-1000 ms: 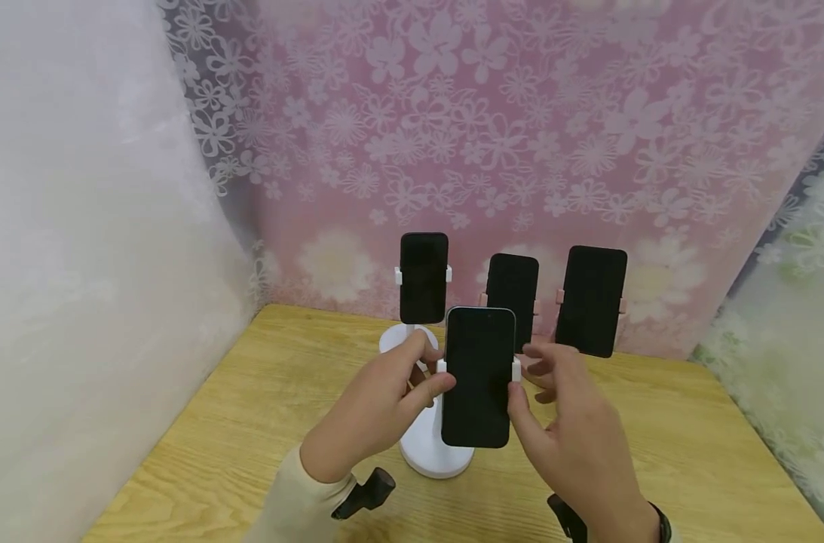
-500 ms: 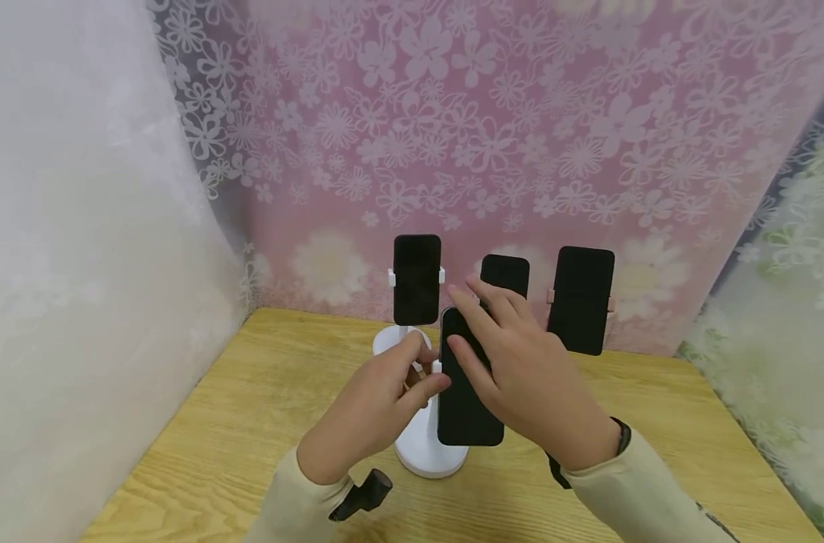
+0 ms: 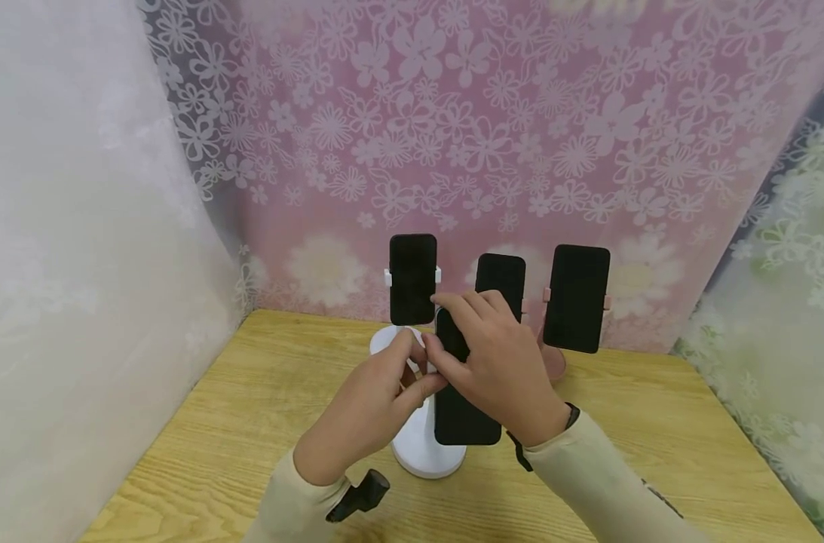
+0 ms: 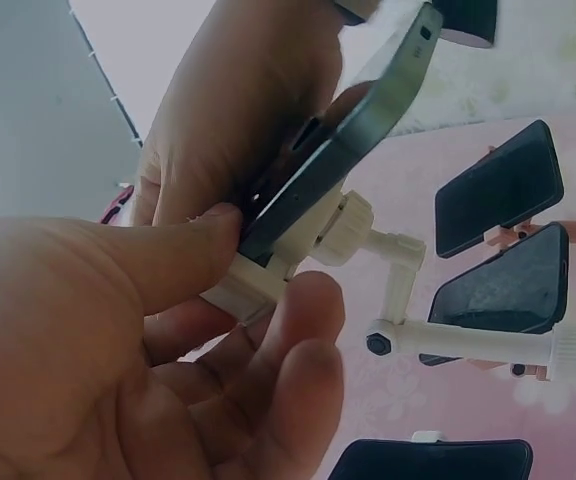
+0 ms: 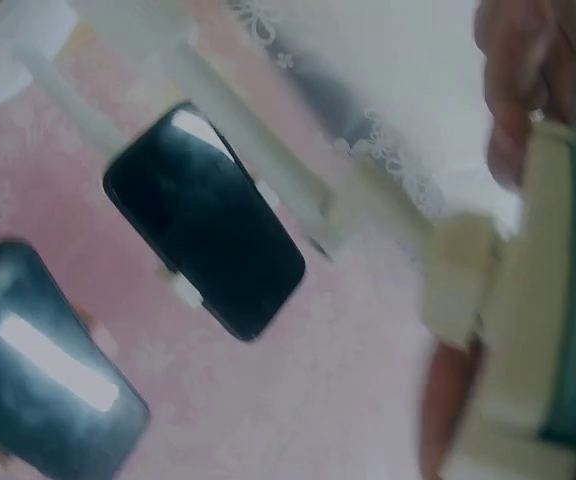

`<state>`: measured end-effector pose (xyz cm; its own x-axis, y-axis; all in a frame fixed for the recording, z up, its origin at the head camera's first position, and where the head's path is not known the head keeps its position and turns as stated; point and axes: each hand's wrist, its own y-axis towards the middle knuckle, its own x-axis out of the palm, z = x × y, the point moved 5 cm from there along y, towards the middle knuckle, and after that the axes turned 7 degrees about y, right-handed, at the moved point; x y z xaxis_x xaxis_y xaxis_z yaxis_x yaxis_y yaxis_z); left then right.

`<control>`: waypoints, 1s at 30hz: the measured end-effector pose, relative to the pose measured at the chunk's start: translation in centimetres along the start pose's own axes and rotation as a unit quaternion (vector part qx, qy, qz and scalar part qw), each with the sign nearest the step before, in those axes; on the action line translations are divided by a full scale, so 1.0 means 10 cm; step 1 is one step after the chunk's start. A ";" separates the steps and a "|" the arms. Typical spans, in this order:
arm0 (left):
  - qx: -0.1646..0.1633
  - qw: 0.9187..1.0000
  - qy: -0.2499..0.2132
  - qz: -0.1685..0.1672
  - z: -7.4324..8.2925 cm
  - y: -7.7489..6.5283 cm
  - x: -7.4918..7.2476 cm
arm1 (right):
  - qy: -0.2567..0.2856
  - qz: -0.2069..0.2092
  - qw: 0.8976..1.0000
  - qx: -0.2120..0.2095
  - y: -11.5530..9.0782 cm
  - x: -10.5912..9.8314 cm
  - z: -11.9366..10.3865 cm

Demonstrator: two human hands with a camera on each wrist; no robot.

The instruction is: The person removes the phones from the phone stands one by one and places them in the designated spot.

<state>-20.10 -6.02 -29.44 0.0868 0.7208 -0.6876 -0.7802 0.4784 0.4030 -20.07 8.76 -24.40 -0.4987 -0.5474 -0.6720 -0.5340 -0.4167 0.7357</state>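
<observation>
A smartphone (image 3: 467, 426) with a dark screen stands upright in a white phone holder, whose round base (image 3: 428, 456) shows below it. My left hand (image 3: 357, 407) pinches the holder's white clamp (image 4: 243, 290) at the phone's left edge, thumb in front and fingers behind. Across the front of the screen reaches my right hand (image 3: 503, 362), its thumb and fingers at the phone's upper left edge, near the left thumb. Whether the right fingertips press on the clamp is hidden. The right wrist view shows the back of the white holder (image 5: 458, 280) in blur.
Behind stands another phone (image 3: 413, 279) in a white holder. Farther right are two phones, one partly hidden (image 3: 500, 275) by my right hand and one (image 3: 577, 298) in a pink holder. A wooden table (image 3: 249, 422) carries them, with a floral curtain (image 3: 412, 128) behind.
My right hand has left the phone's right side and crossed over the screen to its upper left edge. The left hand keeps its pinch on the left clamp.
</observation>
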 end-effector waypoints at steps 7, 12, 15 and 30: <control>-0.016 1.000 -0.025 -0.002 -0.04 0.01 -0.01 | 0.019 0.067 0.997 -0.015 -0.02 0.05 -0.02; -0.019 0.999 -0.041 0.004 -0.05 0.02 -0.01 | 0.024 0.068 0.997 -0.003 -0.02 0.06 0.00; -0.016 0.999 -0.051 0.008 -0.05 0.03 0.00 | 0.022 0.069 0.997 0.005 -0.03 0.07 0.02; 0.005 0.996 -0.093 0.006 -0.09 0.04 -0.01 | 0.011 0.074 0.997 0.000 -0.06 0.08 0.00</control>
<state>-20.98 -6.33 -29.75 0.1928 0.8063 -0.5592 -0.7750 0.4746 0.4172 -20.16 8.53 -25.36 -0.5571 -0.6188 -0.5539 -0.4554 -0.3301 0.8268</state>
